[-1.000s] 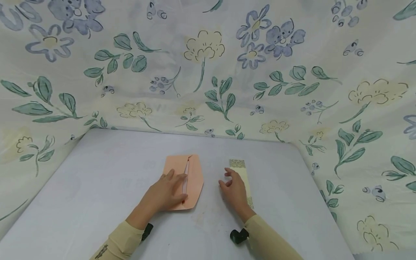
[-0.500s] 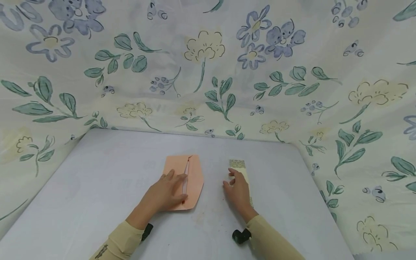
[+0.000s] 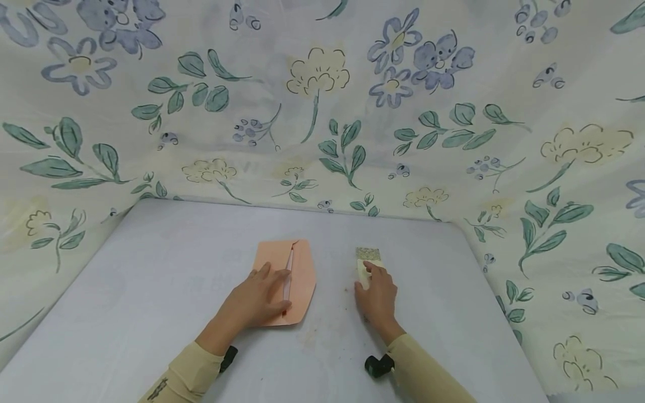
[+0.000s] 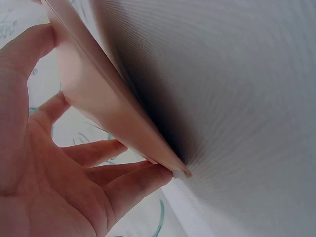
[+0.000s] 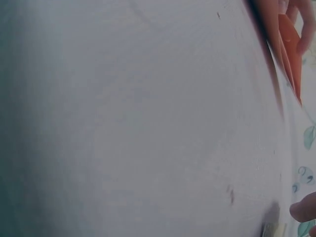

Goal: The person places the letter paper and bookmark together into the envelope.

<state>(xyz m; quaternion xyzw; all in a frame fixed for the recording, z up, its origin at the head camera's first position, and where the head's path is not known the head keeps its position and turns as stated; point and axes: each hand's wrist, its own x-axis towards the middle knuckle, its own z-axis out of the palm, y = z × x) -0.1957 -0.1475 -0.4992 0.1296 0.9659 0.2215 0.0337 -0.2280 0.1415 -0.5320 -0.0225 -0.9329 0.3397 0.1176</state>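
A folded peach-orange paper packet [image 3: 304, 280], shaped like an envelope with a slit down its middle, lies on the white table. My left hand [image 3: 254, 299] rests on it with fingers spread; in the left wrist view the fingertips [image 4: 148, 180] touch the paper [image 4: 98, 94]. To the right, a pale yellow strip [image 3: 368, 253] with a speckled gold band at its far end lies flat. Over its near part is my right hand [image 3: 378, 299], fingers loosely bent, covering much of it. The right wrist view shows just a fingertip [image 5: 303, 207] above the table, near the strip's speckled end [image 5: 268, 230].
The white table [image 3: 151, 280] ends at a floral cloth [image 3: 282, 129] behind and at both sides. Dark wrist-worn devices show at the left [image 3: 228, 358] and right [image 3: 379, 366] sleeves. Small specks and a faint brownish smudge mark the tabletop between the hands.
My right hand has moved rightward, from beside the pale strip to over it. The left hand and the orange paper packet have stayed in place.
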